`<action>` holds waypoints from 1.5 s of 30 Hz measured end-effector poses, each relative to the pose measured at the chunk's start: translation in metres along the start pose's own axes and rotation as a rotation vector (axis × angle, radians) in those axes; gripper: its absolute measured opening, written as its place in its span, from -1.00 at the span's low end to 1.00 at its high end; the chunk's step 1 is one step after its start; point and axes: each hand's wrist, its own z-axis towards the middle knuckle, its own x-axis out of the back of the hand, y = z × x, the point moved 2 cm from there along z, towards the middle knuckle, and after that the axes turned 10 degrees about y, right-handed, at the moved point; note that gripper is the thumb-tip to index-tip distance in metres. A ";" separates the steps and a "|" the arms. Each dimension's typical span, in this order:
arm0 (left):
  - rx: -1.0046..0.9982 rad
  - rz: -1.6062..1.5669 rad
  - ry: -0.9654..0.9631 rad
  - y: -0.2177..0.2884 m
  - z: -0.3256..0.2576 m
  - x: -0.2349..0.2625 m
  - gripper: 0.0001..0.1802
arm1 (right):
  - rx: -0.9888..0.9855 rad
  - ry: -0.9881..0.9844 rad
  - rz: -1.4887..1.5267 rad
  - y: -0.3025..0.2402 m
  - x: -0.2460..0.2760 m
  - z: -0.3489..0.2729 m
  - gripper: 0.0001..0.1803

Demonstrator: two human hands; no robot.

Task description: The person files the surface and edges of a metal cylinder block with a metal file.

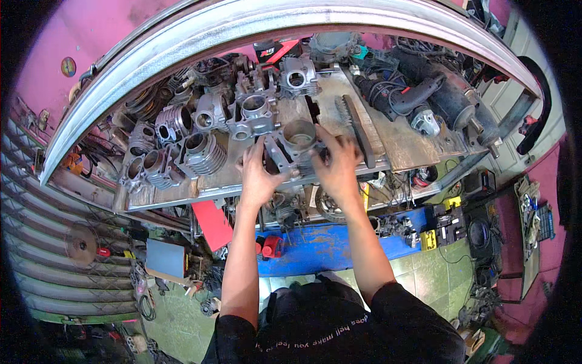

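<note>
A grey metal engine cylinder, its round sleeve upward, is between my two hands at the front edge of the wooden bench shelf. My left hand grips its left side, thumb pointing inward at the near face. On the other side my right hand is curled round the cylinder near the sleeve. Whether its underside touches the shelf is hidden. Just behind it stands another cylinder block, with a finned cylinder to the left.
More cylinders and engine parts crowd the shelf's left. A wire brush, a power tool and a dark canister lie to the right. A metal frame bar arches overhead. Below are a red bottle and a blue surface.
</note>
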 end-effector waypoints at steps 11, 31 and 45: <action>0.031 0.023 -0.018 -0.017 0.005 -0.035 0.19 | 0.006 0.078 -0.518 0.071 0.032 0.038 -0.30; 0.045 0.093 0.052 -0.016 -0.002 -0.040 0.36 | 0.225 -0.029 0.138 -0.003 0.111 -0.014 -0.24; 0.073 0.127 0.097 -0.001 -0.008 -0.035 0.33 | 0.210 0.013 -0.053 -0.012 0.091 -0.017 -0.21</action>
